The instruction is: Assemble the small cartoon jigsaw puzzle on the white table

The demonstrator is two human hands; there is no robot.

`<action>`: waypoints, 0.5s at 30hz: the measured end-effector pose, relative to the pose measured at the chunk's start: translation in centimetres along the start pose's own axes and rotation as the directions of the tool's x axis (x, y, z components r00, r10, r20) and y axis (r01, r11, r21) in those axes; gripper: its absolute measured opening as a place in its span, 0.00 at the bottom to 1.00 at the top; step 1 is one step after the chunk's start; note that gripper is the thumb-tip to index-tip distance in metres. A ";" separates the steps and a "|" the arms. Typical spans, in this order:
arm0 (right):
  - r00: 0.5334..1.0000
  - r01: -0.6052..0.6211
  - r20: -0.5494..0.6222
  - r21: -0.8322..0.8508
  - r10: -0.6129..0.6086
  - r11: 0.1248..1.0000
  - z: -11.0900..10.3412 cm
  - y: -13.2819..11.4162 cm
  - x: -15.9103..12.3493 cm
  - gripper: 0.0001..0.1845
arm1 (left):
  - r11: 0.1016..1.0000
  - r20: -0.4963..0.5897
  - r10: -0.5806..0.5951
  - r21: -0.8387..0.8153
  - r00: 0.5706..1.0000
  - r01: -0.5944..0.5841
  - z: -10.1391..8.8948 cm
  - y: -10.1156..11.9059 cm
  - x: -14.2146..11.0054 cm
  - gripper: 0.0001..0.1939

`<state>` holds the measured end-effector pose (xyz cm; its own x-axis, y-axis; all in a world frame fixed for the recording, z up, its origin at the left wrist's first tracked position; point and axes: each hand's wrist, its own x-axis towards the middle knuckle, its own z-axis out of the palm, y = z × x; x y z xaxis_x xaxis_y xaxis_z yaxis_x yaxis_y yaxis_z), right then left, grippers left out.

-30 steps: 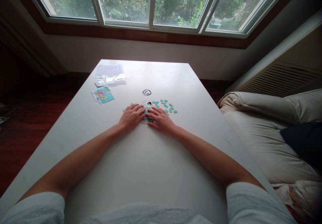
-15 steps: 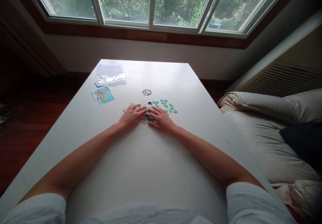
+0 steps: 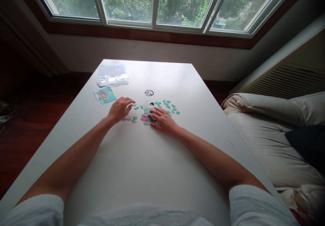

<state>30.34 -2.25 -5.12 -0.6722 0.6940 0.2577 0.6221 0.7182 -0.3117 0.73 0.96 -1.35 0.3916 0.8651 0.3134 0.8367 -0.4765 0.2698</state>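
Lying unclenched, my right grip point(image 3: 164, 121) overlaps one puzzle point(image 3: 145, 117) on the tabletop point(image 3: 144, 171), straight edge facing me, long axis unclear; whether my left grip point(image 3: 119, 110), near one picture point(image 3: 105, 95), holds anything I can't tell.

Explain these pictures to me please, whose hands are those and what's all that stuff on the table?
There's no robot here: these are a person's bare hands. A camera on their head looks forward and down, so you see much what they see. On the white table lie green puzzle pieces, a colourful picture card, a shiny plastic packet and a small round thing. The right hand rests on a partly joined puzzle. The left hand is near more loose pieces; whether it holds one is too small to tell.
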 end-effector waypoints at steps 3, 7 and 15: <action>1.000 0.001 -0.001 0.007 -0.001 1.000 0.1 0.1 -0.2 0.25 | 0.999 0.094 -0.044 -0.011 0.995 0.045 -2.6 -2.4 -0.3 0.15; 1.000 -0.002 -0.003 0.004 0.002 1.000 0.2 0.2 -0.3 0.25 | 0.998 0.286 0.015 -0.056 0.958 0.001 -4.7 -3.6 -1.1 0.15; 1.000 -0.017 -0.003 0.016 0.017 1.000 0.0 0.1 -0.3 0.25 | 0.988 0.467 0.121 -0.141 0.876 -0.061 -5.5 -2.0 -1.5 0.12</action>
<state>30.59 -2.42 -5.20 -0.6605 0.7061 0.2554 0.6266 0.7057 -0.3307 -3.66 -0.26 2.62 0.6230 0.7732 -0.1181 0.7489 -0.5460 0.3757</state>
